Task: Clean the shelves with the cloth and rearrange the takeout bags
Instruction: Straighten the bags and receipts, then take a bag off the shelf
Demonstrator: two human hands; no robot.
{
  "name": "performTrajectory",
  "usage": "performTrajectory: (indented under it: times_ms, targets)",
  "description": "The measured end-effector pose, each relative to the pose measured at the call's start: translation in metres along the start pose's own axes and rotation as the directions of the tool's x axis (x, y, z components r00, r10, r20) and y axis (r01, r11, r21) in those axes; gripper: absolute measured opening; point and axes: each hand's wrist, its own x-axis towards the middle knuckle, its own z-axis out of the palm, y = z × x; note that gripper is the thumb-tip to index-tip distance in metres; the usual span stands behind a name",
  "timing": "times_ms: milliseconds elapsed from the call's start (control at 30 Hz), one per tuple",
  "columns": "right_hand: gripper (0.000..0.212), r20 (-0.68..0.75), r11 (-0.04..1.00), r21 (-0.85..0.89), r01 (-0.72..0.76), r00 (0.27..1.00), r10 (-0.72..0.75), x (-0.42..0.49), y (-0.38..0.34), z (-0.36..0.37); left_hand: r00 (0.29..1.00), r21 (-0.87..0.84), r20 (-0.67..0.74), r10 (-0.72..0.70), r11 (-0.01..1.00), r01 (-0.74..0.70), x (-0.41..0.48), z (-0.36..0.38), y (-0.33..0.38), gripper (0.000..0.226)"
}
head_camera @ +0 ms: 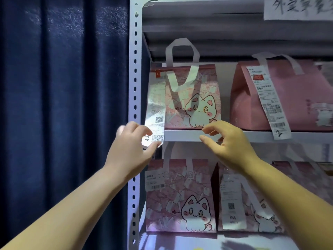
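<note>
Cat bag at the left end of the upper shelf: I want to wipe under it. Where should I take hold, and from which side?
Probably by its white handles, from the front and above: one loop stands upright over the cat bag with free space under the shelf above, the other droops forward. Avoid the long receipt hanging down its left edge.
</note>
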Motion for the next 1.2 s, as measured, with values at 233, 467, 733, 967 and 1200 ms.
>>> performTrajectory:
  times_ms: [233, 467, 733, 967, 1200]
  targets:
    - [0.005, -0.103, 0.999, 0.045, 0.023, 0.994, -0.018, -0.008, 0.031, -0.042, 0.988, -0.039, 0.007, 0.157, 0.987, -0.157, 0.012, 0.013, 0.06, 0.023]
    - [0.01, -0.207, 0.995, 0.004, 0.098, 0.974, -0.095, -0.02, 0.087, -0.1, 0.982, -0.142, 0.037, 0.184, 0.974, -0.177, 0.027, 0.064, 0.133, 0.025]
    - [0.012, -0.201, 0.995, -0.096, 0.029, 0.978, -0.048, -0.027, 0.165, -0.152, 0.992, -0.229, 0.056, 0.117, 0.968, -0.101, 0.051, 0.14, 0.217, 0.041]
    - [0.014, -0.175, 0.999, -0.022, 0.033, 0.984, -0.037, -0.03, 0.203, -0.169, 0.995, -0.272, 0.093, -0.025, 0.961, 0.049, 0.067, 0.171, 0.251, 0.036]
    - [0.012, -0.18, 0.997, 0.035, 0.062, 0.982, -0.055, -0.029, 0.214, -0.171, 0.995, -0.399, 0.036, -0.097, 0.911, 0.103, 0.066, 0.181, 0.253, 0.027]
